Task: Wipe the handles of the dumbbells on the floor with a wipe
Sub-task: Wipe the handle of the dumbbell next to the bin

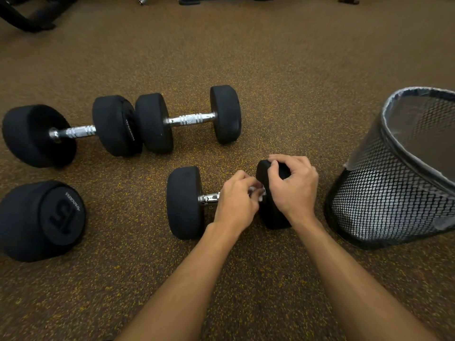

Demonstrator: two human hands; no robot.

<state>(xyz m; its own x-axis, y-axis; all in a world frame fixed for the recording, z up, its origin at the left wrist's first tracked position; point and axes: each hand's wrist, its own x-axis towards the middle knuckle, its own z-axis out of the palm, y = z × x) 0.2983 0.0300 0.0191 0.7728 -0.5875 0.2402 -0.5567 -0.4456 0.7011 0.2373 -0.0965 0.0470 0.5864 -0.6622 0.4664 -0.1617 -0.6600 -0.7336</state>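
My left hand (235,201) is curled over the chrome handle (209,198) of the nearest dumbbell (183,203). Its fingers pinch a small white wipe (254,190) against the bar at its right end, close to the head. My right hand (294,187) grips that right head from above, fingers hooked over its top edge, which I take to be steadying it. This dumbbell lies at six o'clock, just below the middle of the view, on the speckled floor (270,107). At ten o'clock the far pair of dumbbells (189,119) lies end to end, inner heads together, handles bare. At eight o'clock the dumbbell marked 15 (41,220) shows me its end face, handle hidden. A mesh bin (384,183) stands at three o'clock. I judge I'm mid-wipe on this handle, with its left stretch yet to cover. Nothing shows whether the others are done, so I count them as left.
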